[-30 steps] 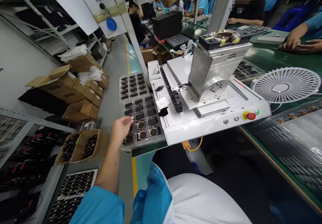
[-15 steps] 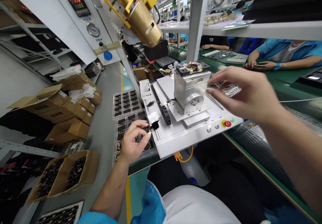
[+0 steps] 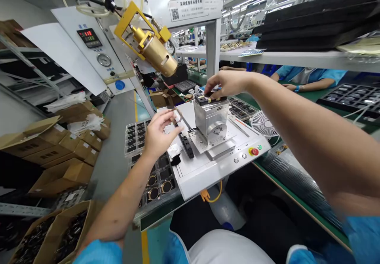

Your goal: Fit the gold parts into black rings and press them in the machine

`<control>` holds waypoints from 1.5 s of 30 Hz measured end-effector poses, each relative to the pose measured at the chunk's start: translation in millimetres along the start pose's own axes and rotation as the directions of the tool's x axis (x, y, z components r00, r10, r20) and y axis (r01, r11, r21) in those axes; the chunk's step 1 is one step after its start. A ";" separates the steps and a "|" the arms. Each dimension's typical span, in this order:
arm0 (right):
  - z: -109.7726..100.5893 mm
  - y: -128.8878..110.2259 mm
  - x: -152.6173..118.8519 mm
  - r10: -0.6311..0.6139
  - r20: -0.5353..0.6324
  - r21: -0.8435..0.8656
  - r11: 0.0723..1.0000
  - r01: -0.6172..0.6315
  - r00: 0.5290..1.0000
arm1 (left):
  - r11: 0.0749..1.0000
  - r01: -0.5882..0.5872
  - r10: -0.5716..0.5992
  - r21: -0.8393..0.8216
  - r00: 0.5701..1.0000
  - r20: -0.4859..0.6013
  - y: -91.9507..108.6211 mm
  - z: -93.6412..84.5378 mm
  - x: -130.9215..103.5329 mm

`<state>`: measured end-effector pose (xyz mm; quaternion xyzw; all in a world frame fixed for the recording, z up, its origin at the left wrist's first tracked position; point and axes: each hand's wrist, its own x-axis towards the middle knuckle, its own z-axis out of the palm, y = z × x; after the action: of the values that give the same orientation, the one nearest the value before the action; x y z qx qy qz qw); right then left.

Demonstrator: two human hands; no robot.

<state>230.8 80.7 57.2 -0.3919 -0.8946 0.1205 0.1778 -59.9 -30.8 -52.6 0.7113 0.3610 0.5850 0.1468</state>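
Note:
Between the fingertips of my left hand [image 3: 160,134] is a thin ring-shaped part [image 3: 179,116], held just left of the metal block. My right hand [image 3: 227,85] reaches over the black fixture [image 3: 202,99] on top of the silver metal block [image 3: 209,119]; its fingers are bent down onto the fixture, and what they grip is hidden. The block stands on the white machine base [image 3: 202,173]. A black slotted strip [image 3: 186,144] lies on the base below my left hand.
A gold cylinder head [image 3: 160,56] hangs above and left of the block. Trays of round parts [image 3: 154,185] lie at the left. A red button [image 3: 254,151] sits on the front edge. A small white fan [image 3: 264,123] and a person's arm [image 3: 314,85] are at the right.
My right hand has moved left onto the fixture. My left hand has risen from beside the black pouch, and the ring-shaped part now shows in its fingers. The view has shifted.

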 end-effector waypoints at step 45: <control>229.1 49.0 -280.6 0.674 -0.002 0.488 0.645 -0.588 0.739 | 0.510 0.810 -0.626 -0.288 0.580 0.521 21.0 142.4 -228.7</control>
<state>345.1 -113.0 -230.8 -0.6358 -0.6255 0.3449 0.2925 68.3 -171.6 -244.2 0.5190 0.4304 0.4017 0.6197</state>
